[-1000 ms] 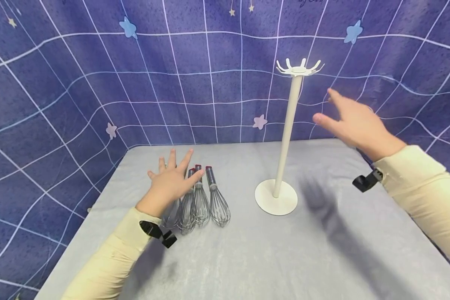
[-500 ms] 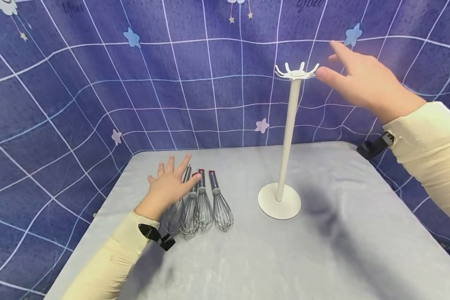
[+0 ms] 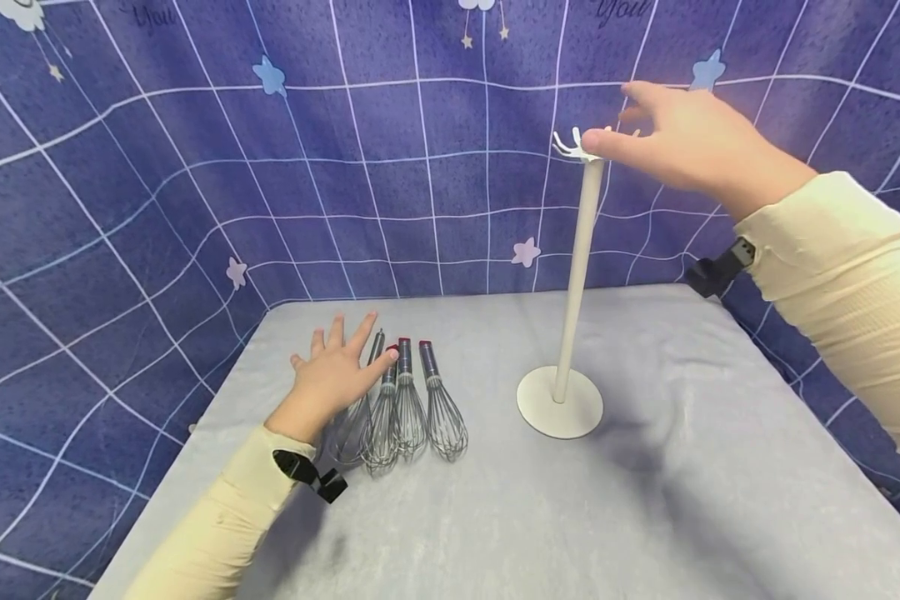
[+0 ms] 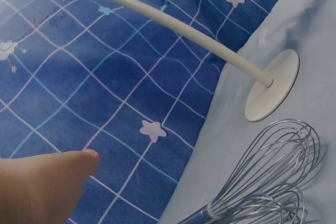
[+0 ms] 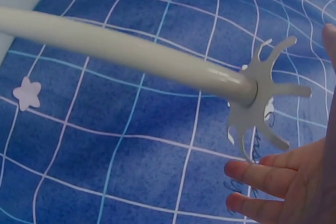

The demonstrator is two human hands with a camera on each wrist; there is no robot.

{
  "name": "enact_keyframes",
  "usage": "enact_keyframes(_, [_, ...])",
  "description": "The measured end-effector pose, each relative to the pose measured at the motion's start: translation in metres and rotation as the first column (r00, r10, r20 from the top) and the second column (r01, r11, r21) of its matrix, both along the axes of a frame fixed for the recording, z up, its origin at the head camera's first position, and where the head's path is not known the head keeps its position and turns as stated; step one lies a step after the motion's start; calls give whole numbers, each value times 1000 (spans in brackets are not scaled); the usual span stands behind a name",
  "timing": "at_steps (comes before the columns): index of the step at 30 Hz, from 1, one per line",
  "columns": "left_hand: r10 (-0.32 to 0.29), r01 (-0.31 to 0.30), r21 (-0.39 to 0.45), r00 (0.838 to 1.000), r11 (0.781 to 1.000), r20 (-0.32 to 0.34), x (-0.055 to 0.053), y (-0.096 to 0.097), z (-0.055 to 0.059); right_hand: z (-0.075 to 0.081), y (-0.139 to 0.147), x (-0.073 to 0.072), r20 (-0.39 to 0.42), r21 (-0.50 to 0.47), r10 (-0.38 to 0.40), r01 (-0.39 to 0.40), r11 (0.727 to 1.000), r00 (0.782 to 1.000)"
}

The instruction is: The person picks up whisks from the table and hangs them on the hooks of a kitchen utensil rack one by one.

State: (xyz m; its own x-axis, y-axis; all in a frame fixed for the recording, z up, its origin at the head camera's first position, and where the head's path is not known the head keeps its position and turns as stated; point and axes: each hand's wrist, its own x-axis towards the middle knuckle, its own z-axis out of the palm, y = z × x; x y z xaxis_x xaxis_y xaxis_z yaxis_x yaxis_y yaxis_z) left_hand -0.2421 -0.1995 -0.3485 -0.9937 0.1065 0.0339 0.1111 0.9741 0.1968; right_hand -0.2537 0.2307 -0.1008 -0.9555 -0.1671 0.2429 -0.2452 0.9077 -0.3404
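A cream-white stand (image 3: 579, 258) rises from a round base, with a crown of upturned hooks (image 5: 273, 90) at its top. My right hand (image 3: 693, 137) is at the crown, thumb overlapping the hooks in the head view. Its fingers (image 5: 262, 179) extend beside the hooks in the right wrist view and hold nothing. My left hand (image 3: 330, 377) hovers with fingers spread over the left side of several wire whisks (image 3: 444, 412), holding none. They lie side by side, red-tipped handles toward the back. The leftmost whisk (image 3: 351, 429) is partly hidden by that hand.
The table (image 3: 480, 517) has a pale grey cloth. Behind and to the left hangs a blue-purple curtain (image 3: 450, 183) with a grid and stars. The stand's round base (image 3: 531, 398) lies to the right of the whisks.
My right hand has risen from beside the pole, then moved left over the hooks. My left hand has stayed nearly in place above the whisks. The view has shifted slightly.
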Motion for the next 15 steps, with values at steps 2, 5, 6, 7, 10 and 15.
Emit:
enact_keyframes(2, [5,-5,-1,1000,1000,1,0,-1,0,0,-4,-1,-1,18,-13,13,1000,1000])
enact_keyframes(5, [11,-11,4,1000,1000,5,2,-3,0,-1,-7,-3,-13,46,-23,23,999,1000])
enact_keyframes(6, [10,-10,3,1000,1000,7,2,-3,0,-2,-7,-3,-19,51,-22,23,998,1000])
enact_keyframes(7, [10,-10,3,1000,1000,10,2,-4,-1,-2,-8,-3,-24,52,-20,21,998,1000])
enact_keyframes(10, [7,-7,-1,1000,1000,11,3,-5,-1,-4,-9,-3,-33,59,-20,22,998,999])
enact_keyframes(15, [16,-16,-5,1000,1000,9,6,-9,-1,-6,-14,-3,-29,32,-26,27,999,999])
